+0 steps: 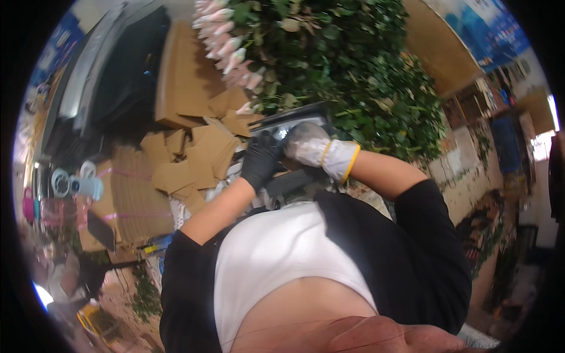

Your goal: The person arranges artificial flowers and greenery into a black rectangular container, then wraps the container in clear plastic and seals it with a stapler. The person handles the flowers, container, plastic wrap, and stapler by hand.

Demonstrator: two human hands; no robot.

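In front of my chest, my left hand [261, 159], in a black glove, bends its fingers at the near left edge of a dark, shallow tray-like thing [321, 109] with a shiny inner face. My right hand [309, 146] wears a whitish, stained glove with a yellow cuff. Its fingers are curled at the same dark thing, close to the left hand. Blur and the gloves hide what is between the fingers of either hand. Just beyond lies a big heap of leafy green stems [353, 65], with pale pink-and-white flower heads [220, 38] along its left side.
Left of my hands lie loose cardboard pieces [197, 156], and a strapped stack of flat cardboard [138, 188] stands nearer. A dark phone-like slab [101, 231] and a small light-blue fan-like device [88, 187] are beside it. Brown board [438, 44] borders the leaves at right.
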